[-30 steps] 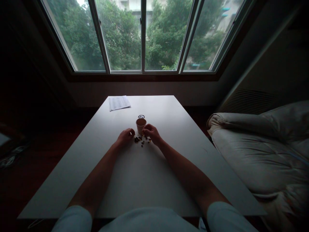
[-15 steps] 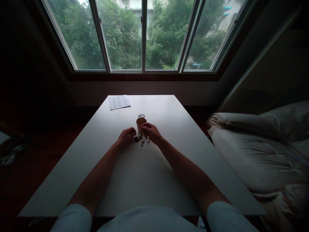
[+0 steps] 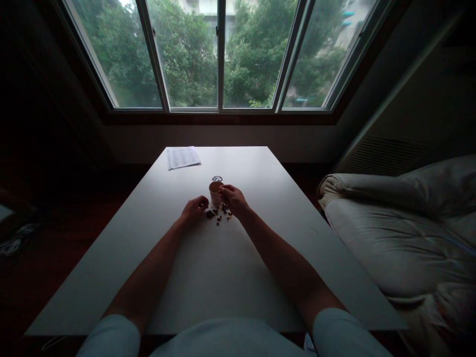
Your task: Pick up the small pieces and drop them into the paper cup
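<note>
A paper cup (image 3: pixel 214 195) stands upright on the white table (image 3: pixel 230 277). My right hand (image 3: pixel 235 199) is at the cup's right rim, its thumb and fingertips pinched together; whatever they hold is too small to make out. Left of the cup, my left hand (image 3: pixel 194 208) rests on the table with its fingers curled in, and I cannot see what is inside them. Between my hands, in front of the cup, lie several small dark and yellowish pieces (image 3: pixel 211 213), like beads or beans, loosely scattered.
A small ring-like clear object (image 3: pixel 217 178) lies just behind the cup. Printed paper sheets (image 3: pixel 183 158) rest at the table's far left corner. A padded pale couch or mattress (image 3: pixel 368 243) stands right of the table, and a window (image 3: pixel 245 59) is beyond it.
My right hand has shifted slightly up and right at the cup's rim, showing more of the cup and the pieces below. My left hand has hardly moved.
</note>
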Motion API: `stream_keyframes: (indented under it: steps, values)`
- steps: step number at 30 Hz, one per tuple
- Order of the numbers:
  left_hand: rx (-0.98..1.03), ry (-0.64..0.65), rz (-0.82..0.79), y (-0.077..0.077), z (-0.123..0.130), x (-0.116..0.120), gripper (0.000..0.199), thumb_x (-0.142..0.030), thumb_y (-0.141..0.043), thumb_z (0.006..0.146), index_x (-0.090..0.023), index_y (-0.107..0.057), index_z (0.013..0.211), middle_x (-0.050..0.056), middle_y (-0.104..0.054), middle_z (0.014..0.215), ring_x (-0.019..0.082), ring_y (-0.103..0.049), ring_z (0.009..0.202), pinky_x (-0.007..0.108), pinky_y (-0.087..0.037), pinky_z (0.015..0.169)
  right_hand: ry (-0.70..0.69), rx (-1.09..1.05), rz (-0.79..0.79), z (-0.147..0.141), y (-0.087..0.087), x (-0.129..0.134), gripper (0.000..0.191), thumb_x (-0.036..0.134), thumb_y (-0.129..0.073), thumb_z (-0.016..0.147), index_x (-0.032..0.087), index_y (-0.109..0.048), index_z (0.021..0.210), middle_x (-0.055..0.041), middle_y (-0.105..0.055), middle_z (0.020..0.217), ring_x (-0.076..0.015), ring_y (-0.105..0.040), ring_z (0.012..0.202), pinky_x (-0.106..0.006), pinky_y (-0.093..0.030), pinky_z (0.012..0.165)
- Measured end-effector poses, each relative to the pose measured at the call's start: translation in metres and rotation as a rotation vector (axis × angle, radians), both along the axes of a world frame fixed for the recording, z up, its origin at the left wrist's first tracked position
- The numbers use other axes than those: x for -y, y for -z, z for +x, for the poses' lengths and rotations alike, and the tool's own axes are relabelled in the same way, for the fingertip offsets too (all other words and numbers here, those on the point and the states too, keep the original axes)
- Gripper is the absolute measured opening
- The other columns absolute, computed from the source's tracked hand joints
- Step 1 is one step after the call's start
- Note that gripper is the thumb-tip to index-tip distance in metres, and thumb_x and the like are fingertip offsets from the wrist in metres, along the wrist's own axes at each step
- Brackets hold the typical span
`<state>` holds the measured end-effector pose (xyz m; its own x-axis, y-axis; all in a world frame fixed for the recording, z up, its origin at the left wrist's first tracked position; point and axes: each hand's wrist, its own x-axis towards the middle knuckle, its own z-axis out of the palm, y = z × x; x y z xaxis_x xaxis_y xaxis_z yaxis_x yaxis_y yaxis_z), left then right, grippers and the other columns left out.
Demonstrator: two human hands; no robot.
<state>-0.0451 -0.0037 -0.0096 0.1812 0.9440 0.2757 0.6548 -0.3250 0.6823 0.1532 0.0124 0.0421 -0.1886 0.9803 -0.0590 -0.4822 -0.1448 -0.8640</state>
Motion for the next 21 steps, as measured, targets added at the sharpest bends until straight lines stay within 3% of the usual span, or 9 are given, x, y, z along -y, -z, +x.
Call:
stream_keyframes:
  steps: [9,15,21]
  values:
    - [-0.051,-0.008,-0.011,-0.0021,-0.0013,0.0003,0.028,-0.02,-0.051,0.084,-0.02,-0.073,0.102,0.001,-0.068,0.078,0.012,-0.055,0.066,0.023,-0.04,0.064,-0.005,0.013,-0.007,0.0036,0.0081,-0.0063,0.031,0.029,-0.083,0.063,0.019,-0.063,0.084,0.0044,-0.06,0.063,-0.0073,-0.05,0.053,-0.019,-0.039,0.046]
    - [-0.058,0.017,0.015,-0.0033,0.0002,-0.0003,0.028,-0.014,-0.05,0.081,-0.02,-0.074,0.094,0.003,-0.07,0.084,0.014,-0.057,0.073,0.024,-0.043,0.07,-0.001,-0.05,0.013,0.0046,0.0069,-0.0063,0.025,0.023,-0.079,0.065,0.018,-0.065,0.085,-0.0004,-0.069,0.077,-0.0108,-0.062,0.064,-0.024,-0.053,0.062]
    - [-0.002,0.018,0.031,0.0027,0.0009,-0.0014,0.028,-0.012,-0.049,0.08,-0.02,-0.072,0.094,0.004,-0.073,0.095,0.015,-0.062,0.082,0.026,-0.048,0.077,-0.031,-0.063,0.036,0.0081,0.0043,-0.0058,0.026,0.024,-0.074,0.073,0.019,-0.066,0.097,-0.0048,-0.072,0.091,-0.0144,-0.068,0.076,-0.028,-0.057,0.072]
